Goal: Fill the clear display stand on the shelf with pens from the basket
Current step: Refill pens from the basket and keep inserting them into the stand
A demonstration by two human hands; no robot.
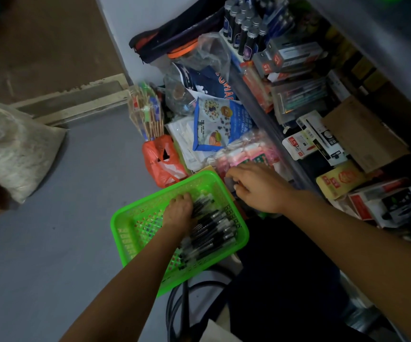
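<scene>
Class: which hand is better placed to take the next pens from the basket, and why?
Left. The left hand is already inside the basket, on the pens; the right hand is outside it, near the shelf.

Grey floor (51, 243) carries green basket (135, 233). Just beyond basket: orange plastic bag (160, 159), then bundle of sticks (145, 112), packets, blue-edged pouch (219, 124). Far left of basket: grey sack (14, 149). Right of basket: shelf (342, 134) crowded with boxed pens, cartons, yellow box (340, 181).
</scene>
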